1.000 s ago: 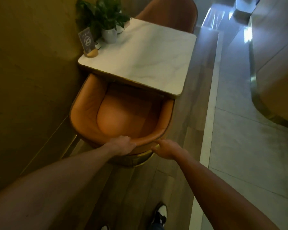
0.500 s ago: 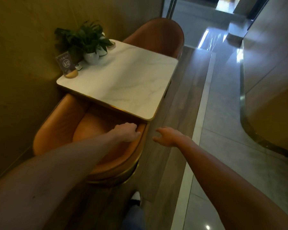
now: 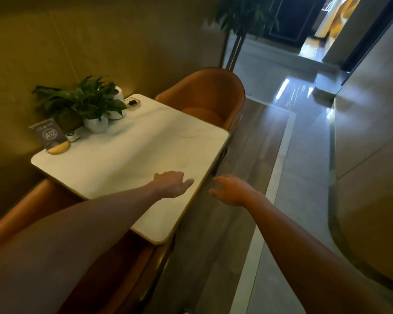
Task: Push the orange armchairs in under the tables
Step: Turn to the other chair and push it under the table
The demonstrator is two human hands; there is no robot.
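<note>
Both hands off the near armchair, marble table, grey tiled floor

One head-worn view only, looking forward and steeply down from standing height, tilted so the bench slants across frame. Both forearms reach in from the bottom edge; the floor and corridor run away upper right.
</note>
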